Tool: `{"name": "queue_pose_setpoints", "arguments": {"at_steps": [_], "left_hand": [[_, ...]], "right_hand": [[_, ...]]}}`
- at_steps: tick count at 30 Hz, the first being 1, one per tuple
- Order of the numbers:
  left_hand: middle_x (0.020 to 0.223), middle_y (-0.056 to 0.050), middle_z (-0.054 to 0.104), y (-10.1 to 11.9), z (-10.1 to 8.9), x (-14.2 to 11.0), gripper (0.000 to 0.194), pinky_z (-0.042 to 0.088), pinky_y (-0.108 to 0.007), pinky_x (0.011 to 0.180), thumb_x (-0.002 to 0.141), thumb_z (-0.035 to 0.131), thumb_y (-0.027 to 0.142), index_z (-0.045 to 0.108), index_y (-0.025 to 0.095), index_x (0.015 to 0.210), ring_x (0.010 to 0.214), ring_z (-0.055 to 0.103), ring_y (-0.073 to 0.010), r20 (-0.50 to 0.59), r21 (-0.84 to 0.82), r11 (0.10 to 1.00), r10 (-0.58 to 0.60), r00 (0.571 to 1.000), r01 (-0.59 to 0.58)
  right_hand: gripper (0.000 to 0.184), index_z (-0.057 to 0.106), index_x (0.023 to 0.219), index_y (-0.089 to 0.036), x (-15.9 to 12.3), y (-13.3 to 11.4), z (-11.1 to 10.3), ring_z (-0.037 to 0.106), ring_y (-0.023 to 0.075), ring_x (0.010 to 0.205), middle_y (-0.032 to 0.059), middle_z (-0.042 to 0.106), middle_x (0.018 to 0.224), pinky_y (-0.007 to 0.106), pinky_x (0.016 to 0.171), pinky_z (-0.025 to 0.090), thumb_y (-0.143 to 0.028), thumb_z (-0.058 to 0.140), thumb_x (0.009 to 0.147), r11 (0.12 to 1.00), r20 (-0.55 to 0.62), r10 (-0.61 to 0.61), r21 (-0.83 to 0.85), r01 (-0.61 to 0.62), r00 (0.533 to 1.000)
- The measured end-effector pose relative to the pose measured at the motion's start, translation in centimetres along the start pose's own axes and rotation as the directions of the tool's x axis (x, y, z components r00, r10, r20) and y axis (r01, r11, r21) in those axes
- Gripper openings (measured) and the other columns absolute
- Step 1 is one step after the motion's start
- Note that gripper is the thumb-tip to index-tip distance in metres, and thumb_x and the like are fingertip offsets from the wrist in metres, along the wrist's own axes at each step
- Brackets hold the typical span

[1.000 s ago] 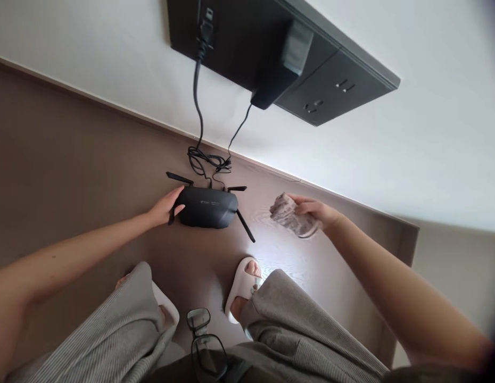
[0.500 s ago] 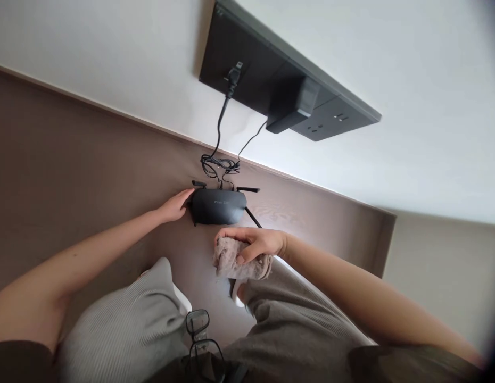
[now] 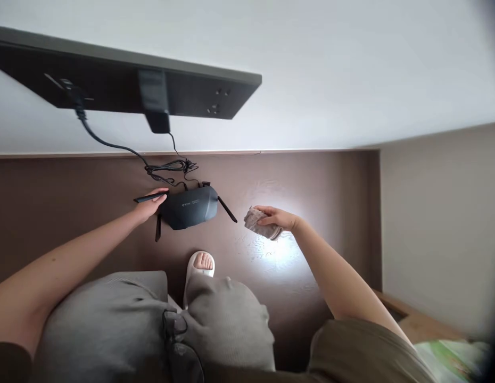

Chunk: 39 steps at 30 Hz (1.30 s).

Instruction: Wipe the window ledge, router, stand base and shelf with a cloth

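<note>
A black router (image 3: pixel 189 207) with several antennas sits on the brown wood-grain floor (image 3: pixel 311 181), its cords running out at the back. My left hand (image 3: pixel 151 204) grips the router's left end, beside an antenna (image 3: pixel 149 197) that points left. How far the fingers reach behind the casing is hidden. To the right of the router, my right hand (image 3: pixel 280 217) is closed around a folded greyish cloth (image 3: pixel 260 223). The cloth is held apart from the router; whether it touches the floor I cannot tell.
On the white wall (image 3: pixel 311 80) is a dark socket panel (image 3: pixel 199 90) with a plug (image 3: pixel 75 101) and a black adapter (image 3: pixel 155 101). Coiled black cords (image 3: pixel 171 169) lie behind the router. My slippered foot (image 3: pixel 201 263) is in front. A pair of glasses (image 3: pixel 175 324) hangs below.
My right hand has carried the cloth rightward, away from the router. My left hand now grips the router's end by an antenna, and the router sits turned. The view has swung right and levelled.
</note>
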<state>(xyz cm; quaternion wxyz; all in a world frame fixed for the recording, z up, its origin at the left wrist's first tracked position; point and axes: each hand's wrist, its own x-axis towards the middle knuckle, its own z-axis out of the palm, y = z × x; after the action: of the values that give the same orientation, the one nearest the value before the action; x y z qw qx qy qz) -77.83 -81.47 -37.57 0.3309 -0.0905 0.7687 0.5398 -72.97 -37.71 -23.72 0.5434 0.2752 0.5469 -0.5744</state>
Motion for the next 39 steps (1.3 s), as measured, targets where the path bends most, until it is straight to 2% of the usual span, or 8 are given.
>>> {"name": "queue_pose_setpoints", "arguments": {"at_steps": [4, 9, 15, 19, 24, 29, 33, 39], "left_hand": [[0.121, -0.011, 0.067, 2.0, 0.5, -0.2, 0.054, 0.052, -0.044, 0.095, 0.080, 0.059, 0.059, 0.064, 0.019, 0.116, 0.112, 0.062, -0.0292, -0.031, 0.046, 0.996, -0.072, 0.997, 0.073], [0.125, -0.011, 0.065, 3.6, 2.1, 0.7, 0.040, 0.049, -0.044, 0.101, 0.084, 0.057, 0.048, 0.064, 0.020, 0.113, 0.114, 0.062, -0.0265, -0.040, 0.064, 0.998, -0.025, 0.999, 0.027], [0.129, -0.013, 0.066, 4.3, 5.4, 4.3, 0.032, 0.043, -0.044, 0.110, 0.090, 0.053, 0.027, 0.065, 0.019, 0.119, 0.120, 0.060, -0.0264, 0.073, 0.140, 0.983, 0.108, 0.991, -0.117], [0.143, -0.016, 0.056, 5.1, 5.5, 5.3, 0.050, 0.042, -0.039, 0.111, 0.089, 0.053, 0.017, 0.054, 0.015, 0.138, 0.127, 0.058, -0.0252, 0.305, 0.200, 0.967, 0.093, 0.948, -0.159], [0.135, -0.012, 0.064, 4.6, -2.1, 2.3, 0.051, 0.050, -0.032, 0.101, 0.091, 0.043, 0.012, 0.050, 0.015, 0.142, 0.115, 0.066, -0.0193, 0.597, 0.363, 0.882, 0.028, 0.802, -0.301], [0.135, -0.010, 0.063, 0.3, -15.7, -0.1, 0.045, 0.047, -0.035, 0.107, 0.089, 0.043, 0.011, 0.064, 0.018, 0.128, 0.122, 0.061, -0.0224, 0.724, 0.502, 0.560, 0.146, 0.674, -0.660], [0.152, -0.017, 0.045, -3.3, -22.6, -0.5, 0.057, 0.036, -0.045, 0.117, 0.087, 0.039, 0.007, 0.054, 0.011, 0.141, 0.143, 0.041, -0.0309, 0.716, 0.641, 0.252, 0.142, 0.683, -0.725], [0.165, -0.016, 0.019, -3.9, -23.9, 0.1, 0.072, 0.022, -0.053, 0.122, 0.083, 0.039, 0.002, 0.035, 0.011, 0.154, 0.152, 0.017, -0.0343, 0.651, 0.752, 0.096, 0.042, 0.758, -0.652]], "right_hand": [[0.053, 0.064, 0.103, -0.018, 3.3, 4.5, 0.6, 0.068, 0.0142, 0.080, 0.0023, 0.072, 0.094, 0.024, 0.072, 0.054, -0.023, 0.085, 0.054, 0.996, 0.238, 0.081, 0.025, -0.089, 0.968], [0.056, 0.065, 0.102, -0.019, 9.6, 8.9, 9.8, 0.063, 0.0114, 0.081, -0.0038, 0.069, 0.091, 0.023, 0.077, 0.050, -0.018, 0.086, 0.050, 0.996, 0.532, 0.064, 0.016, -0.085, 0.844], [0.058, 0.061, 0.102, -0.020, 16.5, 8.2, 18.5, 0.063, 0.0117, 0.075, -0.0039, 0.068, 0.086, 0.024, 0.073, 0.049, -0.022, 0.088, 0.051, 0.965, 0.533, -0.050, 0.243, -0.096, 0.845], [0.063, 0.061, 0.110, -0.020, 18.5, 5.8, 22.6, 0.064, 0.0117, 0.070, -0.0032, 0.069, 0.084, 0.024, 0.069, 0.051, -0.018, 0.084, 0.052, 0.934, 0.332, -0.068, 0.354, -0.057, 0.941], [0.054, 0.058, 0.112, -0.024, 19.1, 2.6, 27.9, 0.066, 0.0142, 0.072, -0.0014, 0.070, 0.090, 0.028, 0.069, 0.054, -0.022, 0.078, 0.062, 0.875, -0.253, -0.100, 0.439, 0.207, 0.962], [0.034, 0.066, 0.102, -0.022, 19.2, -2.0, 32.5, 0.067, 0.0190, 0.083, 0.0000, 0.069, 0.085, 0.035, 0.082, 0.055, -0.018, 0.073, 0.069, 0.971, -0.716, -0.199, -0.051, 0.233, 0.669], [0.027, 0.069, 0.102, -0.022, 19.9, -5.8, 34.1, 0.067, 0.0239, 0.094, 0.0040, 0.070, 0.091, 0.041, 0.093, 0.052, -0.016, 0.068, 0.076, 0.929, -0.807, -0.328, -0.371, 0.011, 0.490], [0.038, 0.067, 0.112, -0.015, 23.6, -9.5, 31.4, 0.063, 0.0232, 0.102, 0.0118, 0.065, 0.107, 0.036, 0.097, 0.049, -0.005, 0.054, 0.079, 0.890, -0.880, -0.373, -0.429, -0.155, 0.293]]}}
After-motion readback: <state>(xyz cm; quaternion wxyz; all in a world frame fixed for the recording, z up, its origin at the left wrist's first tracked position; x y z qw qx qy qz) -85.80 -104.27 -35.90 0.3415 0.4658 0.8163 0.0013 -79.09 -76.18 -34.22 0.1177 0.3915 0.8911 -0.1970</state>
